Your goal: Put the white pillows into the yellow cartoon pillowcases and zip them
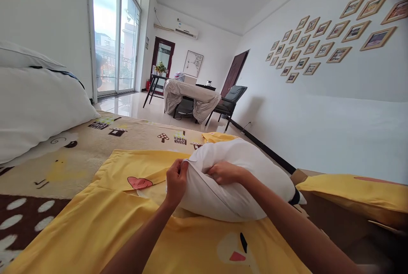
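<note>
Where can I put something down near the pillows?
The blanket is bare between the big white pillow and the yellow cloth. The cloth is also bare left of the left forearm. It's crowded where the left hand and right hand touch the white cushion.

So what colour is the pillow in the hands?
The pillow is mostly white; the head view shows it best.

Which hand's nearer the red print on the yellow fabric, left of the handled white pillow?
Left. The left hand is just right of the red print in view, pinching the white pillow; the right hand is farther right, on the pillow.
</note>
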The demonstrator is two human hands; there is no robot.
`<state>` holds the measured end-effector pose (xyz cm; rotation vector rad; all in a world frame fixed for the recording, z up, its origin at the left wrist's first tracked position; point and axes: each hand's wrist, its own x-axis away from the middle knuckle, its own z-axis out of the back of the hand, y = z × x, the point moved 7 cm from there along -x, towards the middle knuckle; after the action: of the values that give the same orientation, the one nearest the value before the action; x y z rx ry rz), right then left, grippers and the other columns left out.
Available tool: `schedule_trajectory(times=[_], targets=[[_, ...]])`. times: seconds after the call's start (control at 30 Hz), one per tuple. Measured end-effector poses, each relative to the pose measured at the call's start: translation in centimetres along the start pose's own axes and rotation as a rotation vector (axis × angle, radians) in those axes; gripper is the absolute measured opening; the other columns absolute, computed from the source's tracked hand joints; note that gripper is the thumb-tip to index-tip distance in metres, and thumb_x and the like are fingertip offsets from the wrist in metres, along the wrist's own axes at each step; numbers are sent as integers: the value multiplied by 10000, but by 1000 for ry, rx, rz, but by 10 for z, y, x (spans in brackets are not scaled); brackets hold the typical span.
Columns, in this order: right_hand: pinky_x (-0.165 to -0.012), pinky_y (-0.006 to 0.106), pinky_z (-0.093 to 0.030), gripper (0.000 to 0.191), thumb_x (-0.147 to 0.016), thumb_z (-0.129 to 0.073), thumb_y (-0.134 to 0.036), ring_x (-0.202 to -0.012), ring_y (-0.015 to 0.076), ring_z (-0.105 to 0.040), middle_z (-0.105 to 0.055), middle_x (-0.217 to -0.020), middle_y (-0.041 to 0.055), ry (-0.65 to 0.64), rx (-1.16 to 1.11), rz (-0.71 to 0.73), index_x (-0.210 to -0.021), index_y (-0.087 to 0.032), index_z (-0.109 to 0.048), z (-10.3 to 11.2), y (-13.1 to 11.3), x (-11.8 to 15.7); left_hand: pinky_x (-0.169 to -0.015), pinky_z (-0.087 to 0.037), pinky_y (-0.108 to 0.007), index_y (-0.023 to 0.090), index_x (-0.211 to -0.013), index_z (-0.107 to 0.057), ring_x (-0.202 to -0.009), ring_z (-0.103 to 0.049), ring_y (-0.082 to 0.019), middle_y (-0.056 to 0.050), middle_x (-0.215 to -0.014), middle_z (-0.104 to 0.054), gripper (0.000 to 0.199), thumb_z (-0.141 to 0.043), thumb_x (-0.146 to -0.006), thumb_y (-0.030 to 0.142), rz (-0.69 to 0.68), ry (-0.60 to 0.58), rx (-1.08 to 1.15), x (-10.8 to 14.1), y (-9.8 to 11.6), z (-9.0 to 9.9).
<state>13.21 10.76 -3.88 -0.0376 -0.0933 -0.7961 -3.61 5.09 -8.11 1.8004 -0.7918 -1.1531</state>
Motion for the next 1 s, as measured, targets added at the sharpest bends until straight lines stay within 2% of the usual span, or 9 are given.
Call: schedule_trajectory(times=[0.1,0.2,0.3,0.47,0.57,0.67,0.77,0.87,1.0], targets=[[-800,313,-500,261,-547,-670,-179,-848,236,-671,-740,-874,31,-152,-36,-44,-786,-251,-745,-45,13,-34,-561,-330,-219,179,-728,-578,-594,-400,-118,27,-607,-472,272,-524,-838,422,-9,52,21,1,8,5],[-827,347,-502,325,-543,-651,-168,-908,259,-668,-734,-947,56,-201,-81,-98,-847,-232,-744,-66,28,-50,-568,-342,-217,176,-706,-575,-606,-419,-117,22,-618,-494,282,-547,-819,433,8,98,89,1,17,10],[-824,351,-505,298,-631,-586,-169,-909,247,-671,-736,-946,45,-191,-144,-125,-878,-230,-741,-67,41,-42,-569,-351,-213,171,-692,-574,-606,-429,-109,23,-617,-504,288,-590,-777,446,72,101,203,-2,16,8],[-844,304,-479,329,-844,-415,-243,-927,192,-654,-716,-1044,11,-20,-203,-132,-984,-240,-713,-41,38,-4,-527,-348,-211,168,-687,-565,-556,-428,-89,38,-598,-505,340,-669,-636,488,278,199,341,-5,-14,9],[-938,374,-401,342,-862,-395,-229,-978,232,-617,-697,-1079,68,138,-148,-159,-1036,-198,-688,-15,16,16,-497,-340,-213,169,-671,-548,-514,-416,-82,51,-568,-488,396,-667,-592,538,313,224,341,-6,-28,9],[-959,431,-350,377,-801,-419,-133,-1026,271,-573,-679,-1075,117,394,-53,-168,-1087,-176,-661,15,-28,35,-494,-351,-219,170,-663,-536,-499,-421,-83,53,-560,-491,432,-672,-569,570,320,233,345,-6,-35,10],[-986,409,-341,603,-763,-451,-143,-1165,260,-495,-557,-1292,110,555,-48,-48,-1363,-203,-441,24,-80,46,-503,-368,-226,170,-674,-533,-505,-440,-91,45,-574,-510,428,-660,-601,572,303,232,346,-6,-35,11],[-1098,459,-164,905,-725,-595,-304,-1380,288,-236,-242,-1525,120,354,30,168,-1495,-222,-126,5,-105,28,-527,-385,-231,170,-689,-531,-537,-461,-104,32,-602,-527,385,-619,-679,544,255,222,323,-5,-29,12],[-1097,520,-31,1151,-612,-717,-493,-1427,308,-58,-109,-1557,144,199,54,146,-1500,-228,-34,-8,-62,-14,-539,-351,-214,178,-648,-515,-558,-411,-96,45,-588,-471,316,-584,-764,463,131,211,241,-2,-10,13]])
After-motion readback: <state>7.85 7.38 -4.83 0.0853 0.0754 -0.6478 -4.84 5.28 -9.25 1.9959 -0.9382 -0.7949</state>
